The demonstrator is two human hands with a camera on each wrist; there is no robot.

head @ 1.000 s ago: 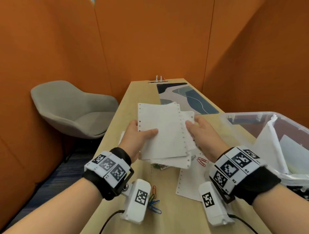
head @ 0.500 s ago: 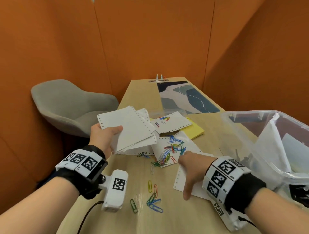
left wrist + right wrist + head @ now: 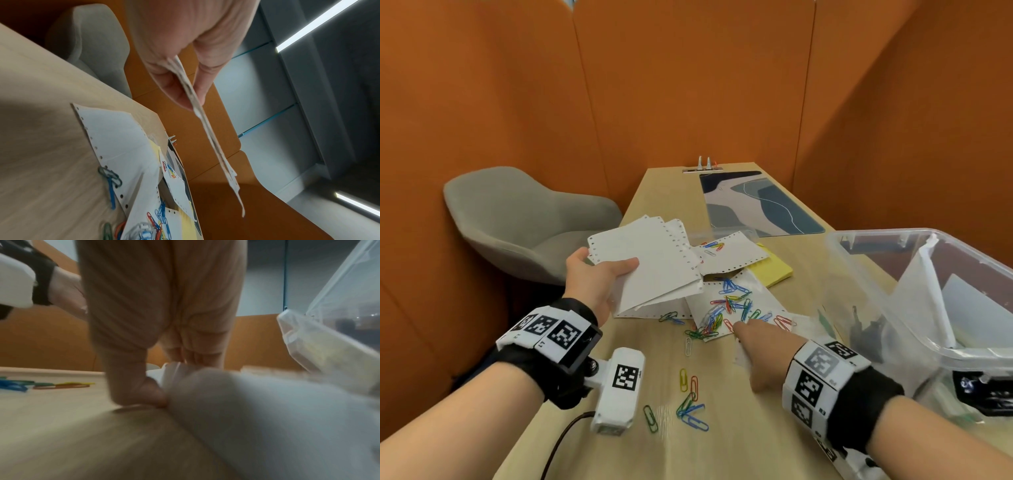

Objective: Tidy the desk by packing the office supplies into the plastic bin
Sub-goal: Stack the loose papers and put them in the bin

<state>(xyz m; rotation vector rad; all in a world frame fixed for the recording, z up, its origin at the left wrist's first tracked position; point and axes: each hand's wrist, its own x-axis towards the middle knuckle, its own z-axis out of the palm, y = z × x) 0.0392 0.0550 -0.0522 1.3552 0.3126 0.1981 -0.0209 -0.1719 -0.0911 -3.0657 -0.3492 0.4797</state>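
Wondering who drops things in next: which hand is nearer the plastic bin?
Right. The right hand is down on a sheet on the desk, just left of the bin. The left hand holds papers across the desk.

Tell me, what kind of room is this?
Probably a small office meeting booth: orange padded walls close in a narrow wooden desk, with a grey shell chair beside it and paper clips scattered about.
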